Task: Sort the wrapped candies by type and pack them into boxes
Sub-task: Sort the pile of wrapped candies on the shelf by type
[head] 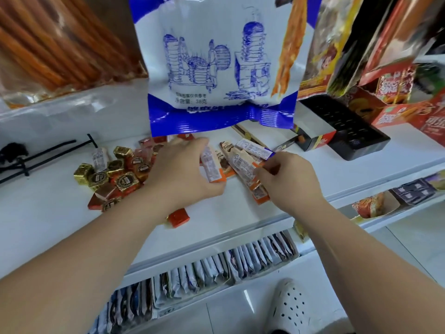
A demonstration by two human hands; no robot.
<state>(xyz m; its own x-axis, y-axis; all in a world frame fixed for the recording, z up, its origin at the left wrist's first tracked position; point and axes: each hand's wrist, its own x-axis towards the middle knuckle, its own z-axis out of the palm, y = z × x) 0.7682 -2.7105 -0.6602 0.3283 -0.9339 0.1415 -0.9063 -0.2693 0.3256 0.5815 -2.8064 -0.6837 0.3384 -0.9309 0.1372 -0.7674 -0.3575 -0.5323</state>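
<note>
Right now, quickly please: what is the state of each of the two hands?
The left hand grips a white-and-orange candy bar.
The right hand pinches a second candy bar at its end.

I'm looking at a shop here. Snack bags hang over a white shelf. Rows of packets stand upright on the shelf below.

The white shelf is carrying the whole spread. Gold-foil square candies are lying heaped at the left, with red-brown candies mixed in. Orange-and-white candy bars are lying fanned in the middle, and a lone red square candy is sitting near the front edge. Back right, an open black box is standing beside a small red-and-black box.
</note>
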